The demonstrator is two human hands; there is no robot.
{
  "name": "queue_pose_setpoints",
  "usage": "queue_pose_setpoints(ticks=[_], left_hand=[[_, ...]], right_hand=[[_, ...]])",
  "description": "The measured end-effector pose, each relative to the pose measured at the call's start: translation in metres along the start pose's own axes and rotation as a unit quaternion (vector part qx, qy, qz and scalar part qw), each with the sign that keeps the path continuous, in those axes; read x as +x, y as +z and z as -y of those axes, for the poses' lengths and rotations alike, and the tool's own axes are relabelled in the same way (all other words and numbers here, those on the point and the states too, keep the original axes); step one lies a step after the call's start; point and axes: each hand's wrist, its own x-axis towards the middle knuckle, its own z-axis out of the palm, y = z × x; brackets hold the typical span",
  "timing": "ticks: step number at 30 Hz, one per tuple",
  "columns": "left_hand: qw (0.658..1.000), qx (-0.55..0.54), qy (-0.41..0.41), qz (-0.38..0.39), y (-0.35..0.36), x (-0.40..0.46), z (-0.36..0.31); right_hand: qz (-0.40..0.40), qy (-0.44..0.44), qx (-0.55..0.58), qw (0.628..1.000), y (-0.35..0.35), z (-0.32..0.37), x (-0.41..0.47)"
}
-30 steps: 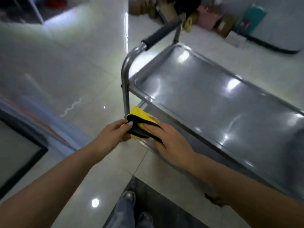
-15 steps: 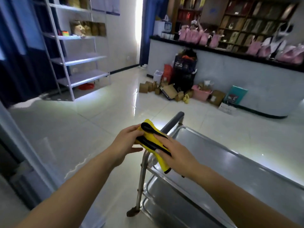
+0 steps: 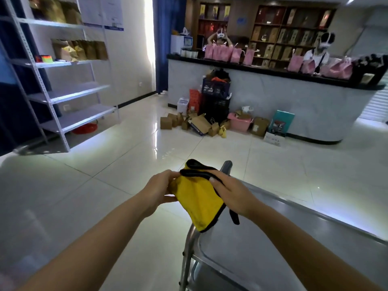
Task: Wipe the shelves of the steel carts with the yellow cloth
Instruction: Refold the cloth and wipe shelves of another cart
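The cloth (image 3: 196,201), yellow with black edging, is held in the air between both hands above the handle end of the steel cart (image 3: 273,244), with its lower corner hanging just over the top shelf rim. The left hand (image 3: 158,191) grips the cloth's left edge with fingers curled round it, and the right hand (image 3: 233,191) holds the right edge, fingers laid over the black trim and curled onto it. Beyond the cart lie a glossy tiled floor (image 3: 105,175), a white rack (image 3: 63,91) at left, and a counter (image 3: 273,89) with pink bags (image 3: 222,52) and boxes (image 3: 201,122) at its base.
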Motion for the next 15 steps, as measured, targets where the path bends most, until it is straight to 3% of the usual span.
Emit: queue_pose_setpoints(ticks=[5, 8, 15], left_hand=[[0.991, 0.117, 0.046, 0.053, -0.009, 0.056, -0.021], [0.981, 0.171, 0.081, 0.046, -0.022, 0.092, -0.027], [0.977, 0.2, 0.04, 0.064, -0.059, 0.168, -0.024]], right_hand=[[0.011, 0.031, 0.063, 0.997, -0.015, -0.023, 0.067], [0.012, 0.037, 0.078, 0.996, -0.02, -0.034, 0.105], [0.009, 0.023, 0.068, 0.997, -0.011, -0.058, 0.179]])
